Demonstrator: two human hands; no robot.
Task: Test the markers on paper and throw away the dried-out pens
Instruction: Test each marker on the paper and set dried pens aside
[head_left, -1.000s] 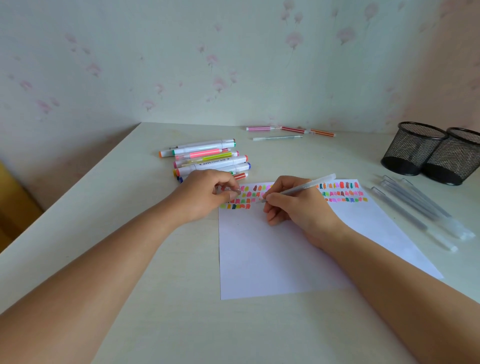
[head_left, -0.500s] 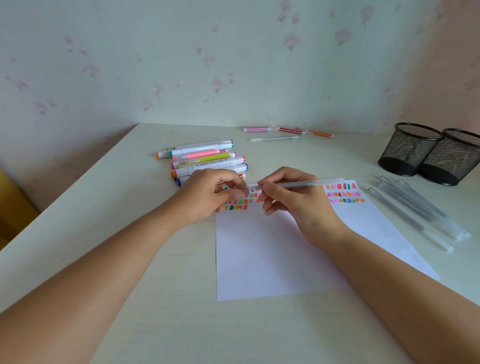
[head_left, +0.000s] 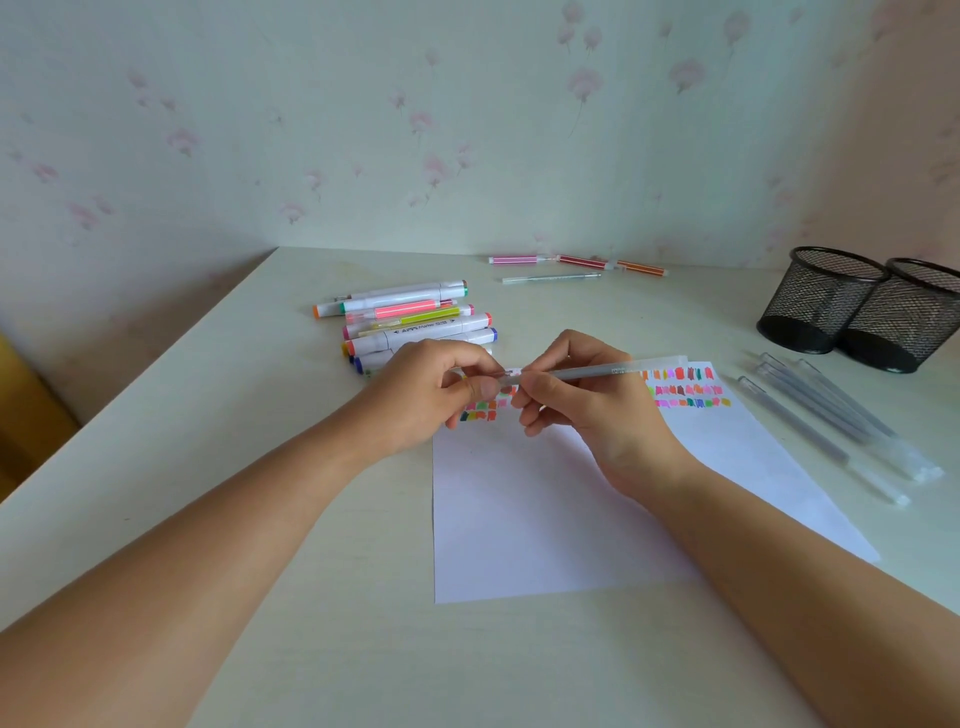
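Observation:
A white paper sheet lies on the desk with rows of coloured test marks along its top edge. Above it my right hand grips a clear grey pen, held level with its tip pointing left. My left hand pinches the pen's cap at the tip end, thumb and forefinger closed on it. A pile of thick white markers with coloured ends lies just behind my left hand.
Several clear grey pens lie on the desk right of the paper. Two black mesh cups stand at the far right. Three thin coloured pens and a slim clear pen lie by the back wall.
My right hand has lifted the pen's tip off the paper and turned the pen level. My left hand has come in to the tip end and now pinches the cap there.

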